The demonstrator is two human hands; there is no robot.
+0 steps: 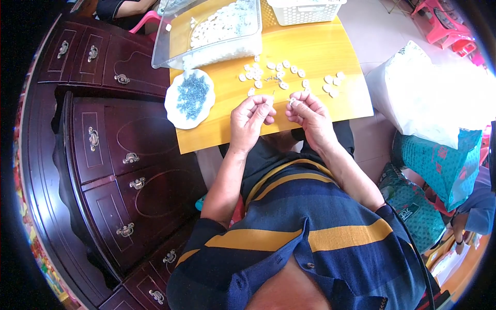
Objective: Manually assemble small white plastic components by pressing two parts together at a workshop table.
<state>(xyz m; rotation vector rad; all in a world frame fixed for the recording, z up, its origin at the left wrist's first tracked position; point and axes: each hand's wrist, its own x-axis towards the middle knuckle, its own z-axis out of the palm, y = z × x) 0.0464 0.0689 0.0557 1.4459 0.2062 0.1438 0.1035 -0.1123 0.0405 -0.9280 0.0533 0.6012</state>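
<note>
Both hands are raised over the near edge of a yellow table, a short gap between their fingertips. My left hand pinches a small white plastic piece, with a thin dark point, perhaps a screw, showing above it. Between thumb and fingers of my right hand is another small white piece, mostly covered by the fingertips. Beyond the hands, several round white pieces lie scattered, with a few dark screws among them. More white pieces form a group at the right.
Left on the table stands a scalloped white plate of small dark screws. Behind it is a clear bin of white pieces, beside a white basket. Dark wooden drawers border the left; bags stand right. Other people are partly visible.
</note>
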